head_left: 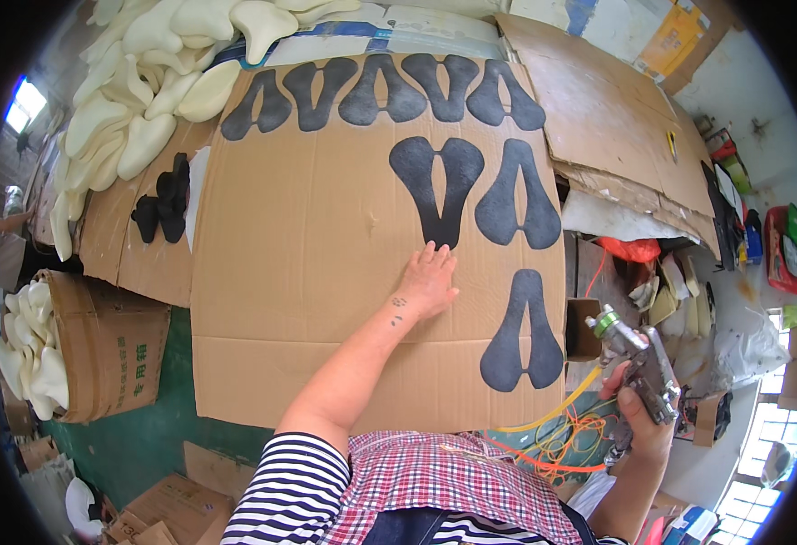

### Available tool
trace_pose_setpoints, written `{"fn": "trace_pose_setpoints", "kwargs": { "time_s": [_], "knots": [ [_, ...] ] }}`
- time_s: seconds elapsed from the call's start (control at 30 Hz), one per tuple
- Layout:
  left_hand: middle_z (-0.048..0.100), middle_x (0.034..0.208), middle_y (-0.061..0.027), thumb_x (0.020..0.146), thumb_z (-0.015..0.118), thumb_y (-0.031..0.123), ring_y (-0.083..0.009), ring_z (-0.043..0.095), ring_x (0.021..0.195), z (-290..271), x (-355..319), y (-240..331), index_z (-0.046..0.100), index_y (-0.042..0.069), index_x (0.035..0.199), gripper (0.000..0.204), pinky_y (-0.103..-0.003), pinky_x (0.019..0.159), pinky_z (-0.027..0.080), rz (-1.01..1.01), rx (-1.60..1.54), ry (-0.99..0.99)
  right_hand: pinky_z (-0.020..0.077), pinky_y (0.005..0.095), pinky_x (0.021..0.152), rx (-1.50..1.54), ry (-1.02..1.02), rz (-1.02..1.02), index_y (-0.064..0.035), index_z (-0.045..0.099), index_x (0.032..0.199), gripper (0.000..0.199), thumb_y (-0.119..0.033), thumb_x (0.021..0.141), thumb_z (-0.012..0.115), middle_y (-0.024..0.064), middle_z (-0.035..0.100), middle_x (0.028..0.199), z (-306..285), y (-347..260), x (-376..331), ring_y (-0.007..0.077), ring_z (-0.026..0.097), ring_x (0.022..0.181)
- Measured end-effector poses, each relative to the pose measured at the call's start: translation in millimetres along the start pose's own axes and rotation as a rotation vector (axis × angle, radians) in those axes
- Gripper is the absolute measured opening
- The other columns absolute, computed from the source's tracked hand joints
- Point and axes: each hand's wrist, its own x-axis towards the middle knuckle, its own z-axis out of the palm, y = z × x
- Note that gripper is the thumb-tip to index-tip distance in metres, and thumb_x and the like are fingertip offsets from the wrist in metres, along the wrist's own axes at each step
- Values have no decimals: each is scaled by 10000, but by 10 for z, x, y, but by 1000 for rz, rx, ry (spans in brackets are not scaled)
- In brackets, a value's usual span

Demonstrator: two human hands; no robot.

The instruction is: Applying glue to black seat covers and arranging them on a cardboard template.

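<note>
My left hand (430, 282) lies palm down on the cardboard sheet (280, 272), fingers stretched out. Its fingertips touch the narrow near end of a black saddle-shaped piece (407, 177) with a long slot down its middle. Off the sheet's right edge, my right hand (639, 418) is closed around a metal spray gun (643, 368). Two more black pieces lie along the right side, one farther away (498, 204) and one nearer (503, 341). A row of several such pieces (380, 95) lines the far edge, wide and narrow ends alternating.
Cream foam saddle pads (144, 100) are heaped at the far left; more fill a cardboard box (121, 354) below. Small black pieces (167, 204) lie left of the sheet. Yellow and orange hoses (562, 436) tangle near my right arm. Another person's arm (12, 221) shows far left.
</note>
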Motion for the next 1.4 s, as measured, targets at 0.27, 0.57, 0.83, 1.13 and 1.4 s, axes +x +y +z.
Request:
{"fn": "trace_pose_setpoints", "kwargs": {
  "time_s": [0.27,0.57,0.83,1.13,1.4],
  "knots": [
    [280,1537,-151,899,571,348,-347,201,1439,-1,-49,9,384,37,1423,638,-475,1157,212,6,9,1,487,272,700,107,-82,23,56,470,1320,680,-161,751,771,75,638,829,53,-11,-70,142,599,742],
    [266,1546,-138,905,560,346,-334,189,1446,-4,-65,20,377,45,1430,632,-476,1160,206,-8,3,-25,477,282,691,-12,-136,31,54,450,1343,705,-209,766,758,77,625,801,-8,-58,-107,145,590,733],
    [336,1512,-136,887,571,304,-334,248,1424,26,-128,-74,434,46,1390,582,-480,1150,226,-13,-69,25,491,262,707,-9,-175,43,40,464,1332,662,-160,773,757,65,634,840,12,-23,-107,128,600,761],
    [662,984,-152,850,570,123,-328,633,924,181,-870,-740,676,70,987,181,-421,806,506,-312,-482,491,500,260,736,-29,-206,80,40,476,1329,617,-85,782,732,60,629,887,-81,-46,-106,120,598,797],
    [617,842,-100,742,610,-2,-262,596,718,298,-1564,-1271,653,68,876,157,-382,665,491,-691,-359,720,500,263,728,17,-186,40,48,475,1328,623,-128,788,731,62,628,880,-39,-19,-77,122,600,776]
  ]
}}
